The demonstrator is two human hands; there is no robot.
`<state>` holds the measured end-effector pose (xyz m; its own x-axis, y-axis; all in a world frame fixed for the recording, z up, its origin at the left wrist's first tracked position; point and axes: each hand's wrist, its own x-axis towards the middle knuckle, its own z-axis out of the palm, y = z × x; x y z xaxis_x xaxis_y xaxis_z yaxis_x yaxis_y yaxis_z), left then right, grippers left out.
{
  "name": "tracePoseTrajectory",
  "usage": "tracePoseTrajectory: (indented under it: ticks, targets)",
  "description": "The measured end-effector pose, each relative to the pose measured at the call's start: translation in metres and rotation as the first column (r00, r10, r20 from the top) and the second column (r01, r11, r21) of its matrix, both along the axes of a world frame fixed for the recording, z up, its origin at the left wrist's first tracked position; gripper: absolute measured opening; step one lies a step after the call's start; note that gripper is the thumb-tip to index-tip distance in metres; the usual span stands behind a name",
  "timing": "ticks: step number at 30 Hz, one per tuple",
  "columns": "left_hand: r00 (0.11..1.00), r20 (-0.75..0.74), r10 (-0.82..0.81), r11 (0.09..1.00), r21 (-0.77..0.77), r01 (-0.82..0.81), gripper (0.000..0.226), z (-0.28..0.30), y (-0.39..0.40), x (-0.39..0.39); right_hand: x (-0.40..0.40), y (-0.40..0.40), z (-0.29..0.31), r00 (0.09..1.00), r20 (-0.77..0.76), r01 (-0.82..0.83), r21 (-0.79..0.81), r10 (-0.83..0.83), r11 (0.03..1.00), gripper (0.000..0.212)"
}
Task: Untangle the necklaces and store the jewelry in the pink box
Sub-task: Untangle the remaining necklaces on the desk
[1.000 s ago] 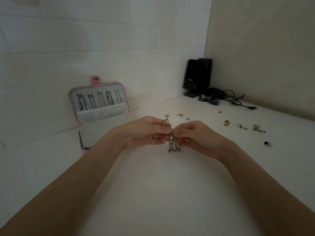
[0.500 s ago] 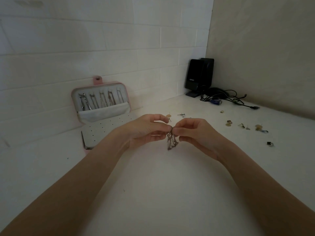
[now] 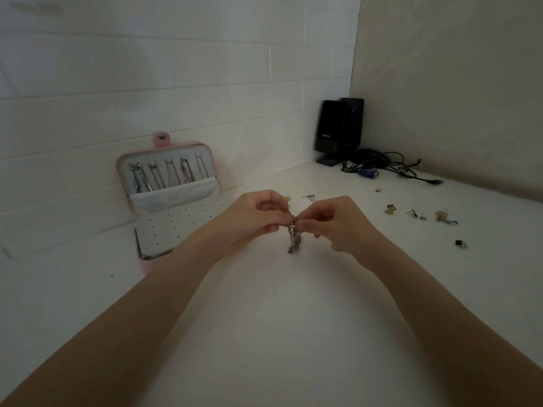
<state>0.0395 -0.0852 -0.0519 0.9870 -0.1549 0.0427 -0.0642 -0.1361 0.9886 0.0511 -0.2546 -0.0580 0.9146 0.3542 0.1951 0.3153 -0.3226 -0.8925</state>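
Up above the white surface (image 3: 264, 333), left hand (image 3: 252, 221) and right hand (image 3: 338, 227) pinch the tangled necklaces (image 3: 294, 238), which hang straight down.

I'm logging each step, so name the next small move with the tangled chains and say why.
Probably ease the hands apart to tease one strand loose. The left hand and right hand both pinch the top of the tangled necklaces, which hang bunched in one clump; the pink box lies open.

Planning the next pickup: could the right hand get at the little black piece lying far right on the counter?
Probably yes, once free: the black piece lies alone on bare counter, nothing around it, but the right hand is pinching the tangled necklaces.
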Motion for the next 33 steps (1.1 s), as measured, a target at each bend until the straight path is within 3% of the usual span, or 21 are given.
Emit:
tracePoseTrajectory:
  ticks: [5,10,14,22,24,27,29,33]
  targets:
    - [0.990,0.134,-0.038,0.965,0.261,0.002,0.022,0.001,0.002,0.002,0.004,-0.003,-0.003,0.989,-0.144,-0.015,0.173,0.040,0.985,0.012]
    - [0.979,0.189,-0.081,0.927,0.375,0.004,0.020,0.000,-0.003,0.001,0.002,0.002,-0.004,0.961,-0.239,-0.070,0.272,0.138,0.960,0.024]
    - [0.975,0.213,-0.069,0.908,0.418,-0.027,0.019,-0.001,-0.004,0.001,0.004,0.003,-0.005,0.964,-0.237,-0.045,0.296,0.118,0.954,0.018]
    - [1.000,-0.016,0.000,0.988,0.157,0.003,0.013,-0.003,-0.002,-0.002,0.007,-0.002,-0.005,0.972,-0.221,0.013,0.408,0.085,0.913,0.010]
    - [0.996,-0.093,0.012,1.000,-0.016,-0.013,0.013,-0.001,-0.004,-0.002,0.008,-0.003,-0.005,0.973,-0.211,0.015,0.450,0.090,0.893,0.009]
    - [0.983,-0.181,0.027,0.946,-0.313,-0.083,0.012,0.002,-0.009,-0.003,0.008,-0.004,-0.005,0.975,-0.203,0.006,0.446,0.094,0.895,0.009]
    - [0.986,-0.147,0.078,0.942,-0.312,-0.121,0.012,0.002,-0.014,-0.003,0.007,-0.003,-0.006,0.983,-0.170,-0.001,0.350,0.065,0.937,0.010]
    - [0.983,0.034,0.180,0.983,-0.043,-0.178,0.014,-0.002,-0.024,-0.003,0.006,0.000,-0.009,0.992,-0.122,0.017,0.171,0.004,0.985,0.007]
